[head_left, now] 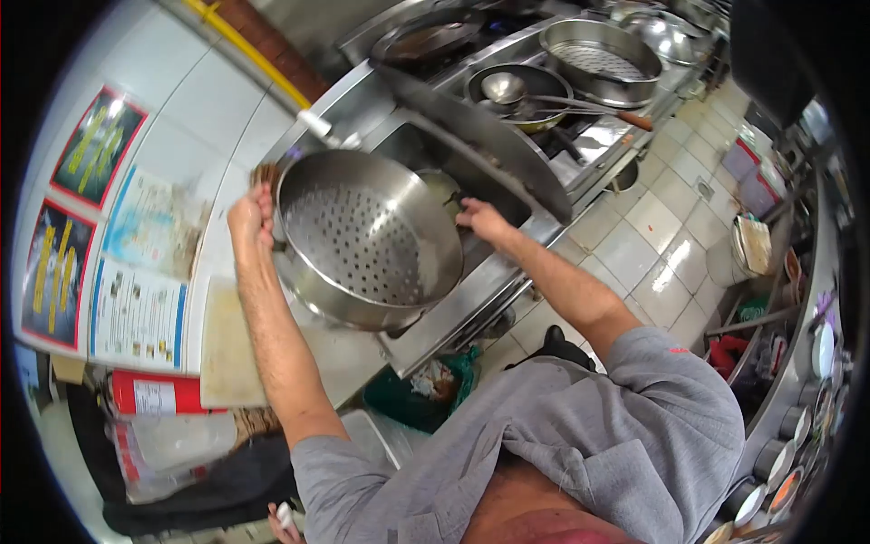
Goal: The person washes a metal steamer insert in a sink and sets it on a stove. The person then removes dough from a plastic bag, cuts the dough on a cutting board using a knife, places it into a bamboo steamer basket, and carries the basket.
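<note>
A large steel steamer pot with a perforated bottom is tilted so that its inside faces me, over the counter and the edge of the sink. My left hand is closed in a fist at its left side, around the handle there as far as I can see. On the right side my right hand has its fingers bent at the rim, by a dark handle. Its fingertips are partly hidden. Just above my left fist is a small brown thing I cannot identify. Behind the pot, the sink is partly covered.
A curved metal sheet stands between sink and stove. On the stove are a frying pan with a ladle and another perforated pot. A cutting board lies left, a green bin below. Another person's hand shows at the bottom.
</note>
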`<state>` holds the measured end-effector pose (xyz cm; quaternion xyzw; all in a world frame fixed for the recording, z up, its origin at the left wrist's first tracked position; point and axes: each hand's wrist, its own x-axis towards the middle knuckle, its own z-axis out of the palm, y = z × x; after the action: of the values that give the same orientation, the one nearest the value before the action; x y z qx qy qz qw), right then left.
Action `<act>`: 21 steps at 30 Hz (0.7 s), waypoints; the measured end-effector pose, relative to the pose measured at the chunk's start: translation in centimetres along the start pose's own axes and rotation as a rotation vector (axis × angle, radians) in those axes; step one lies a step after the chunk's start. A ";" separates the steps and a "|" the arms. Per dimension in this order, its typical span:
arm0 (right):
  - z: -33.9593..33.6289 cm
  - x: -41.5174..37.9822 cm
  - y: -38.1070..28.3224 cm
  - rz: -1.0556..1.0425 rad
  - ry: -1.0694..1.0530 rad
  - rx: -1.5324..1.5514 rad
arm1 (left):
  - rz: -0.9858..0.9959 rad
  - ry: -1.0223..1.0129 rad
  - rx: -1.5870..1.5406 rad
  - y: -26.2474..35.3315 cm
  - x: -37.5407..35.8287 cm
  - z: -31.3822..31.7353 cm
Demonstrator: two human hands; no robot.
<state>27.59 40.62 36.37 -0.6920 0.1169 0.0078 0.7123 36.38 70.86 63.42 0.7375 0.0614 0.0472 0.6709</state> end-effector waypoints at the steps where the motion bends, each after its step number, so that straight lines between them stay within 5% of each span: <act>1: -1.0 -1.4 0.0 -0.040 -0.047 0.002 | -0.007 0.018 -0.033 -1.5 0.3 1.0; 6: -8.5 -10.2 1.4 0.013 -0.253 0.167 | -0.038 0.117 -0.160 -10.1 1.1 5.1; 14: -26.3 -20.7 10.6 0.320 0.366 0.178 | -0.003 0.270 -0.211 -17.6 -0.4 5.5; 20: -38.7 -23.7 15.5 0.412 0.615 0.396 | 0.164 0.428 0.161 -18.4 -3.0 7.4; 21: -40.6 -23.9 15.6 0.429 0.626 0.406 | 0.138 0.626 0.486 -18.1 -3.7 8.9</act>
<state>-4.69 4.83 24.68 -0.4668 0.4679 -0.0779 0.7464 33.60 63.17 44.65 0.8272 0.2226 0.2984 0.4210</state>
